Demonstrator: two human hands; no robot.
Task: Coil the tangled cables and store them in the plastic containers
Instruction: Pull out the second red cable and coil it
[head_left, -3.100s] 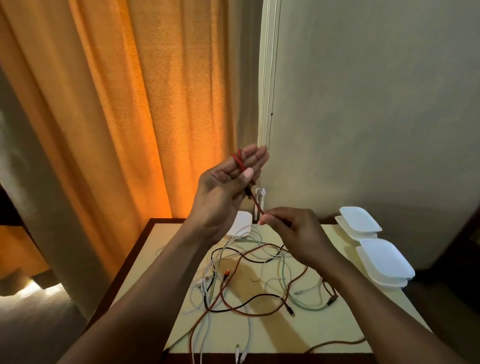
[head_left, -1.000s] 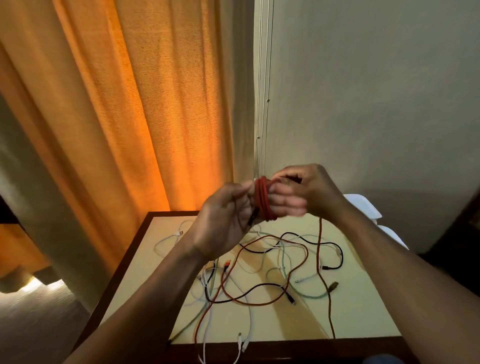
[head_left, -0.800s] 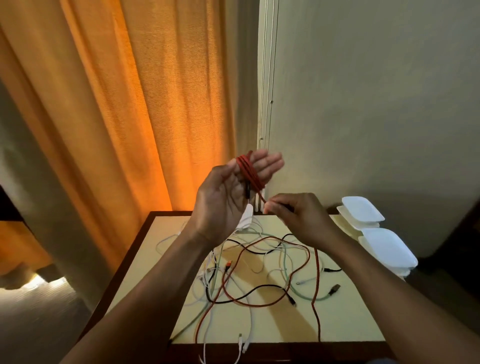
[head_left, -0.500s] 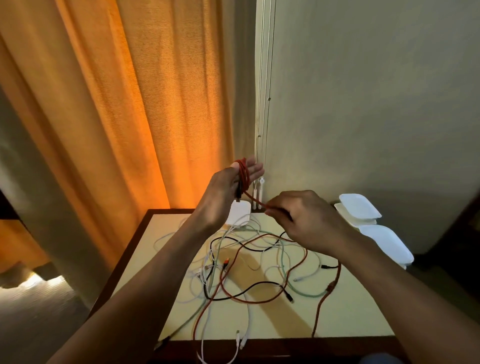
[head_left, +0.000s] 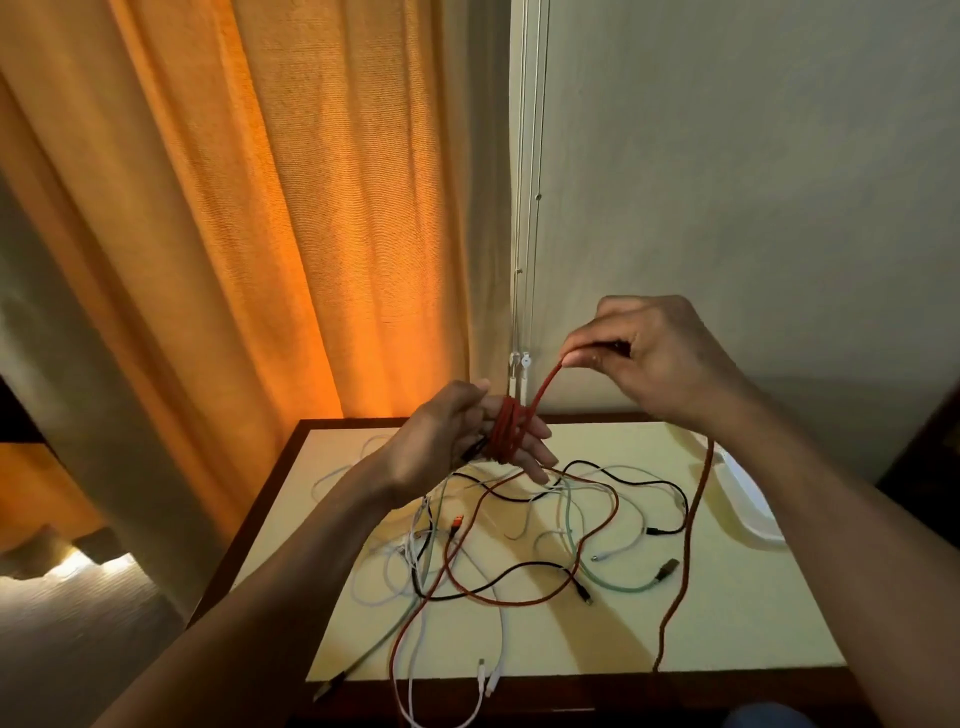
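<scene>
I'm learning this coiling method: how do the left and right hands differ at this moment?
The left hand has straight fingers with the red cable wound round them; the right hand pinches its free run with curled fingers. The left hand is low over the table; the right hand is higher. Both hold the same cable.

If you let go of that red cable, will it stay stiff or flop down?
Probably floppy: the red cable wraps tightly round the left hand and hangs limp from the right hand onto the table. It seems light, since a fingertip pinch lifts it. Unheld, the coil may loosen.
</scene>
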